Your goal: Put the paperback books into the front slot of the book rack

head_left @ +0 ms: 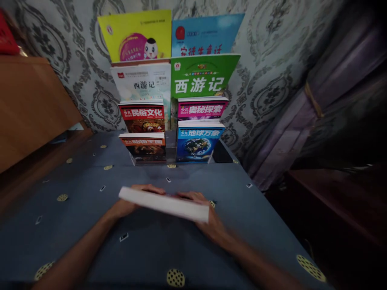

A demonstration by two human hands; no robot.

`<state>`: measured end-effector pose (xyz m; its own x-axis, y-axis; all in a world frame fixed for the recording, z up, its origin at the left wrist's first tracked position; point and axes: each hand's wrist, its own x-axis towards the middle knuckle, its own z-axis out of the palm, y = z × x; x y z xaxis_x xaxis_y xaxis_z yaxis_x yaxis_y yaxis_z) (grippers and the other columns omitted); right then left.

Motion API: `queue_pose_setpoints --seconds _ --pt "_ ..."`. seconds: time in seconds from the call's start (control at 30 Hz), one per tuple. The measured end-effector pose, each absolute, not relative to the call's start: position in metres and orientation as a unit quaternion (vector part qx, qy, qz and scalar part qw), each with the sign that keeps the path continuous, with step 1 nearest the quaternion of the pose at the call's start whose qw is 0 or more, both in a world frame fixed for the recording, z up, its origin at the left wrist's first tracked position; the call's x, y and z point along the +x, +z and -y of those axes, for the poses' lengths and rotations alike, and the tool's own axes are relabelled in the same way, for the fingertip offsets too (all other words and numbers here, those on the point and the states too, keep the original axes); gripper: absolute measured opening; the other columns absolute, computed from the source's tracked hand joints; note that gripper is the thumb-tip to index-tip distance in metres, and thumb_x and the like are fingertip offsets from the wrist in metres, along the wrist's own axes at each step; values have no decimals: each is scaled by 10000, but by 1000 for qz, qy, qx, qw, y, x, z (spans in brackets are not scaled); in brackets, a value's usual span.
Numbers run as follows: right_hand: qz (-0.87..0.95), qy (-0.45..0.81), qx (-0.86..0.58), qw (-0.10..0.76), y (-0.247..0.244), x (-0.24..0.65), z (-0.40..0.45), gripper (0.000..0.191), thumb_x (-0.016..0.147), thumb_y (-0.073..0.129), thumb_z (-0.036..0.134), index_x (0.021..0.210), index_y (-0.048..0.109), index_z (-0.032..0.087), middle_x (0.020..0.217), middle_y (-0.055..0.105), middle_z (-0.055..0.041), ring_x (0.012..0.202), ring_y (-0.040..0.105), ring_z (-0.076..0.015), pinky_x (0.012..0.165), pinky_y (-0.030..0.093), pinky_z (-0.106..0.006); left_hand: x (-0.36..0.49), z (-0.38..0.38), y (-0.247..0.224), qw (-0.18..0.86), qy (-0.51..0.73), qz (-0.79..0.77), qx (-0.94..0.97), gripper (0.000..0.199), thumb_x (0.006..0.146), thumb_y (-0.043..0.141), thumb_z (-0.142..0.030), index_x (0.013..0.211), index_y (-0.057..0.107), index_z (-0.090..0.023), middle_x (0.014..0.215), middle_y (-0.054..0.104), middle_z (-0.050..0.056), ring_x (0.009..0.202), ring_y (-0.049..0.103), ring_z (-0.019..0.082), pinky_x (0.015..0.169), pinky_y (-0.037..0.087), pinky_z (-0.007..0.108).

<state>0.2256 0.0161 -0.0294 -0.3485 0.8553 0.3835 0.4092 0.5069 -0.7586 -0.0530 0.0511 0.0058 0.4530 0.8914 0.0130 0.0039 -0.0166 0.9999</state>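
A thick book is held level above the table, its white page edges toward me and a little red showing behind them. My left hand grips its left end, with the fingers over the far side. My right hand grips the right end the same way. Both hands are a little in front of a clear acrylic book rack, which stands apart from them. The rack holds several upright books, including a green-covered book and a blue magazine with a globe.
A blue-grey dotted tablecloth covers the table under my hands. A patterned wall stands behind the rack. A dark flat object lies to the rack's right. A wooden cabinet is at left, and a purple curtain hangs at right.
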Motion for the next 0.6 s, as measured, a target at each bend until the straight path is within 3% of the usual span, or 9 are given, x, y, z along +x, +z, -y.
queue_pose_setpoints --seconds 0.1,0.2,0.27,0.33,0.4,0.47,0.6 --pt "737 262 -431 450 -37 226 -17 387 930 557 382 1293 651 285 1450 587 -93 1364 523 -302 1126 431 -521 -50 -53 8 470 358 -319 742 336 767 792 -485 1045 809 -297 1347 668 115 1443 413 364 1196 264 569" --pt "644 310 -478 511 -38 225 -21 621 869 652 480 1444 521 284 1573 457 -92 1457 413 -313 1171 377 -544 -44 -49 8 370 372 -337 782 243 848 728 -435 1065 794 -348 1497 543 77 1526 253 348 1210 212 595" --pt "562 430 -476 522 -32 222 -24 678 826 687 561 1416 545 257 1477 571 -106 1369 526 -330 1103 462 -538 -40 -45 6 332 373 -340 797 226 899 669 -391 1097 777 -373 1527 509 57 1529 250 334 1209 219 600" --pt "465 577 -451 497 -22 219 -26 635 815 645 674 1247 667 209 1237 732 -123 1173 676 -346 958 572 -506 -38 -42 3 297 378 -339 809 253 936 616 -345 1143 754 -394 1553 475 41 1533 246 321 1204 233 603" --pt "393 666 -422 472 -12 215 -27 649 800 606 753 1078 723 179 1010 794 -125 1008 744 -348 851 612 -479 -39 -42 0 261 378 -341 820 293 955 580 -292 1176 736 -405 1583 431 30 1543 219 311 1207 223 604" --pt "382 692 -396 467 -4 212 -25 599 745 714 708 1041 711 187 940 801 -103 947 760 -331 838 612 -463 -40 -42 -2 231 376 -353 825 337 970 538 -243 1196 729 -404 1614 379 22 1554 183 302 1217 194 600" --pt "402 703 -362 461 1 210 -19 553 679 880 466 1119 646 225 1022 797 -66 936 764 -289 875 602 -455 -38 -37 -2 223 395 -403 795 368 964 523 -216 1247 713 -355 1670 256 12 1565 135 294 1244 173 543"
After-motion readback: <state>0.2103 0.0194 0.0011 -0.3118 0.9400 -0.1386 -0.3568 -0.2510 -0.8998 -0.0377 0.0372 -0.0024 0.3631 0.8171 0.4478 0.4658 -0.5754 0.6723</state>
